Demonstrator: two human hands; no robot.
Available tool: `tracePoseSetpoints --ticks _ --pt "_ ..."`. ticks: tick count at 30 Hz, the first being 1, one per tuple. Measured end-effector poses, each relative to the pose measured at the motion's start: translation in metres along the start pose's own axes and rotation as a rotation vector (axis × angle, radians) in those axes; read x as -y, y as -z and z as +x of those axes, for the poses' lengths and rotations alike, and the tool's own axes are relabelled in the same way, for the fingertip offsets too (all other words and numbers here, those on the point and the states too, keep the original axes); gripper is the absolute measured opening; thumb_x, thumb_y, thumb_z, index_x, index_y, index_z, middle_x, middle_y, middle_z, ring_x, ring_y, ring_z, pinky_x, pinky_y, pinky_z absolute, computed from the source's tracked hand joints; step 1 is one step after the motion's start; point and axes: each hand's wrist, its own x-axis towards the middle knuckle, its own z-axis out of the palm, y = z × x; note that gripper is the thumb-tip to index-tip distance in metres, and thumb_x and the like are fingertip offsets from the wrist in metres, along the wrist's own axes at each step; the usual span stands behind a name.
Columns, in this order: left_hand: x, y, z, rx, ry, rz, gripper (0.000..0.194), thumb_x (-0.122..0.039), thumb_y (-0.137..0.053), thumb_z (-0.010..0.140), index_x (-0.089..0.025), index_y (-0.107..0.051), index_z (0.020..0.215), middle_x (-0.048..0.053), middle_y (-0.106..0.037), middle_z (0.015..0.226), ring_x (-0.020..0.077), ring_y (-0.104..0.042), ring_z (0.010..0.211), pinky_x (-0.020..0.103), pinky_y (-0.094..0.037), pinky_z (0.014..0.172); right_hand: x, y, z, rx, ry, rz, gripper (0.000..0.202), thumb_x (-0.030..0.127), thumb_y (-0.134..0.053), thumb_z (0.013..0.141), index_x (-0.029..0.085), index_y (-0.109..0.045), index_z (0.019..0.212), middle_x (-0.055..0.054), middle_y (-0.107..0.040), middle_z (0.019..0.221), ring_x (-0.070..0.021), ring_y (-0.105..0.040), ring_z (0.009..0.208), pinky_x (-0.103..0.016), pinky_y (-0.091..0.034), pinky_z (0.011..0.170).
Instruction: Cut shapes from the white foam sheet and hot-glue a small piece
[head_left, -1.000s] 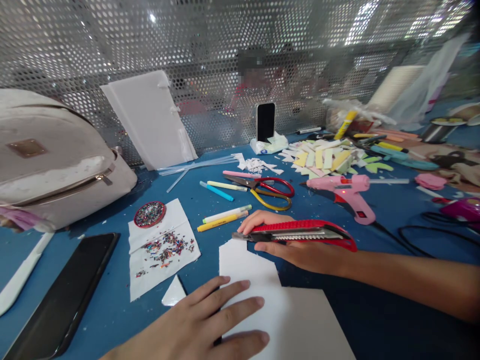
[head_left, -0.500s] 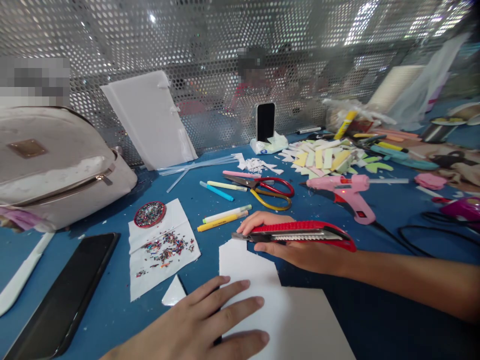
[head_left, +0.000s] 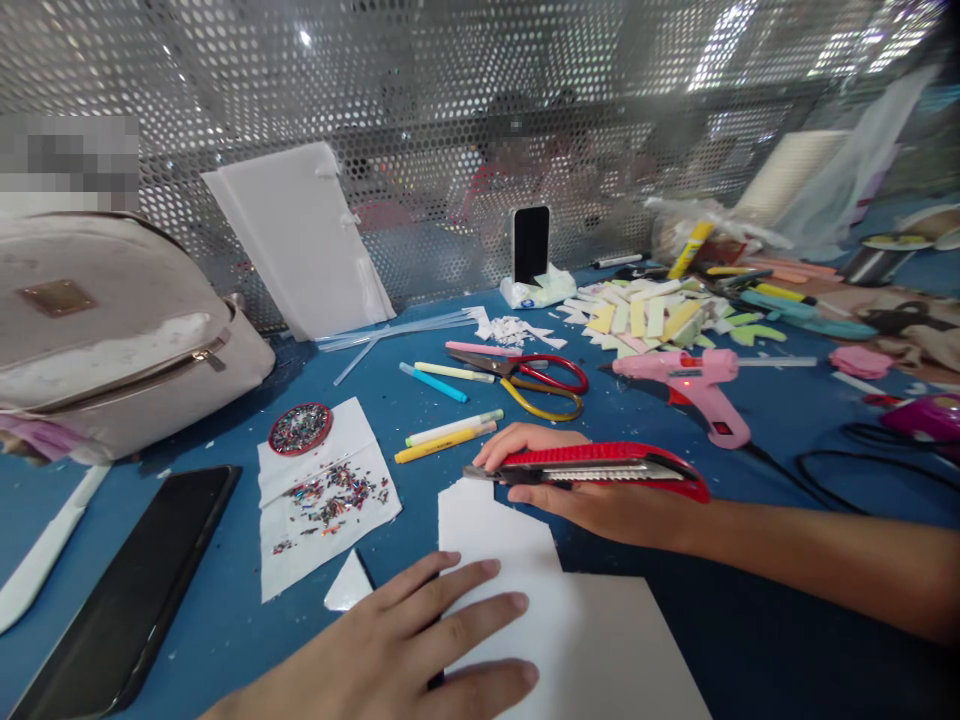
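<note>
A white foam board (head_left: 600, 625) with an angular cut outline lies on the blue table. Fingers spread, my left hand (head_left: 420, 630) rests flat on the board's left part. My right hand (head_left: 577, 500) grips a red box cutter (head_left: 600, 465), its tip pointing left at the board's upper edge. Left of the board is a small white triangular offcut (head_left: 349, 582). Beyond the cutter lie a yellow marker (head_left: 442, 444), a white-and-green marker (head_left: 457, 427) and scissors (head_left: 525, 380) with one red and one yellow handle.
At left are a black phone (head_left: 142, 580), a pale backpack (head_left: 120, 330) and beads on white paper (head_left: 315, 545). A pink glue gun (head_left: 697, 375) with a cord lies right. Behind it sits a pile of foam strips (head_left: 652, 315). Another phone (head_left: 531, 245) leans near the perforated metal screen (head_left: 420, 100).
Almost nothing differs. The back end of the box cutter has shifted very slightly left; my left hand and the board stay in place.
</note>
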Motion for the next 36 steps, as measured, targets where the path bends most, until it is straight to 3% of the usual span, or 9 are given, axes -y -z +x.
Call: tracePoseSetpoints --ticks 6,13,16,20,28,36 --pt "-0.001 -0.006 -0.003 -0.026 0.025 0.012 0.047 -0.038 -0.03 0.109 -0.029 -0.04 0.155 0.004 -0.037 0.162 0.0311 -0.034 0.15 0.049 -0.045 0.112 0.003 0.0 0.001 -0.003 0.01 0.008 0.023 0.018 -0.068 0.094 0.024 -0.069 0.116 -0.006 -0.071 0.118 -0.0209 -0.066 0.114 -0.04 -0.049 0.108" --pt "0.004 0.017 0.007 0.092 -0.028 0.005 0.046 -0.038 -0.04 0.108 -0.028 -0.045 0.152 0.005 -0.045 0.157 0.031 -0.046 0.143 0.047 -0.052 0.106 0.006 0.001 0.002 0.005 0.016 0.001 0.023 0.018 -0.066 0.095 0.023 -0.069 0.116 -0.006 -0.071 0.118 -0.0216 -0.065 0.115 -0.04 -0.049 0.108" --pt "0.006 0.023 0.009 0.085 -0.014 -0.026 0.046 -0.038 -0.048 0.105 -0.028 -0.048 0.15 0.004 -0.048 0.155 0.03 -0.049 0.141 0.046 -0.051 0.107 0.007 0.001 0.002 0.003 0.01 0.0 0.023 0.018 -0.066 0.095 0.024 -0.069 0.117 -0.006 -0.071 0.118 -0.0211 -0.066 0.113 -0.04 -0.049 0.107" --pt "0.005 0.022 0.009 0.059 -0.001 -0.058 0.046 -0.037 -0.051 0.104 -0.027 -0.049 0.149 0.004 -0.048 0.155 0.03 -0.048 0.141 0.046 -0.05 0.109 0.006 0.001 0.001 0.006 -0.004 -0.019 0.025 0.018 -0.065 0.096 0.025 -0.068 0.12 -0.005 -0.071 0.118 -0.0196 -0.068 0.108 -0.039 -0.049 0.107" --pt "0.007 0.023 0.01 0.125 -0.033 -0.02 0.045 -0.037 -0.033 0.109 -0.028 -0.046 0.151 0.005 -0.047 0.156 0.031 -0.049 0.141 0.047 -0.053 0.105 0.004 0.003 0.0 0.006 0.004 -0.048 0.025 0.022 -0.064 0.097 0.025 -0.067 0.122 -0.005 -0.071 0.119 -0.0202 -0.068 0.111 -0.038 -0.049 0.107" --pt "0.004 0.013 0.006 0.067 -0.013 -0.051 0.045 -0.038 -0.038 0.108 -0.027 -0.048 0.15 0.005 -0.046 0.156 0.031 -0.047 0.142 0.048 -0.049 0.108 0.001 0.002 -0.001 0.0 0.011 -0.056 0.025 0.024 -0.064 0.098 0.025 -0.067 0.123 -0.005 -0.071 0.119 -0.0196 -0.068 0.11 -0.036 -0.05 0.105"
